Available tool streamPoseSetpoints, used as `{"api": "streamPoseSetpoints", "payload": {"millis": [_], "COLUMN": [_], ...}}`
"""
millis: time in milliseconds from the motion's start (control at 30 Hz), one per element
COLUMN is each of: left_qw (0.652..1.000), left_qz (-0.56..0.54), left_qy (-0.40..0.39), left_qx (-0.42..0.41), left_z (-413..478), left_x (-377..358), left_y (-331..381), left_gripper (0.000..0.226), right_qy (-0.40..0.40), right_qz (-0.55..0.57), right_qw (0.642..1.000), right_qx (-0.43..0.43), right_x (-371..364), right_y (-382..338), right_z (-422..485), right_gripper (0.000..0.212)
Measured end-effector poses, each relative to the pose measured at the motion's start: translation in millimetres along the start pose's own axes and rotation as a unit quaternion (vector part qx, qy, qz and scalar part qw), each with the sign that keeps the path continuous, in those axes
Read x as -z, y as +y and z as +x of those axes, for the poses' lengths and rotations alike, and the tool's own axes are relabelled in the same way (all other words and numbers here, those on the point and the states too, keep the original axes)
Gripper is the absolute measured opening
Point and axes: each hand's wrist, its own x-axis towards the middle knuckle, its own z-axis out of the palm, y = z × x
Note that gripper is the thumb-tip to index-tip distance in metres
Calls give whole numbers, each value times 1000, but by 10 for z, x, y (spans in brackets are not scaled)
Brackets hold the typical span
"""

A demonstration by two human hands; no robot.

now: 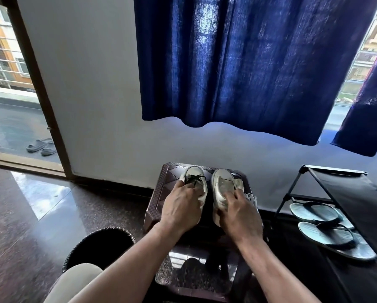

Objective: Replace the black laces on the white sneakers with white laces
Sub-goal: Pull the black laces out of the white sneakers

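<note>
Two white low-top shoes stand side by side, toes pointing away from the person, on a dark brown, patterned plastic surface (159, 193) set against the pale wall. The left hand (181, 206) lies over the left sneaker (196, 171), its grip curled around the shoe's throat where the thin black lace (195, 178) is threaded and loosely tangled. The right hand (237, 215) has its grip wrapped around the side and heel of the right sneaker (221, 182), which shows no dark lace on the part in view. Just beside that hand, at the surface's right edge, sits a small bundle of white laces (251, 199) (blurred, so their arrangement is unclear). A round black woven basket (100, 243) stands on the polished floor to the left. On the right, a black fabric shoe rack (347, 193) holds pale blue flip-flops (314, 213), and a deep blue curtain (237, 62) hangs above.
</note>
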Motion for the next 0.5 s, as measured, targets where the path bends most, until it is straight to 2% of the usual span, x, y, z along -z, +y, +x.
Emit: {"api": "streamPoseSetpoints", "payload": {"millis": [333, 500], "left_qw": [999, 975], "left_qz": [-45, -201], "left_qy": [18, 90], "left_qx": [-15, 34], "left_z": [69, 151], "left_x": [-52, 138], "left_y": [-94, -134], "left_gripper": [29, 14], "right_qy": [14, 45], "right_qz": [-31, -3], "right_qw": [999, 998], "right_qx": [-40, -49], "right_x": [-78, -122], "right_y": [140, 180], "right_z": [160, 180], "right_gripper": [51, 52]}}
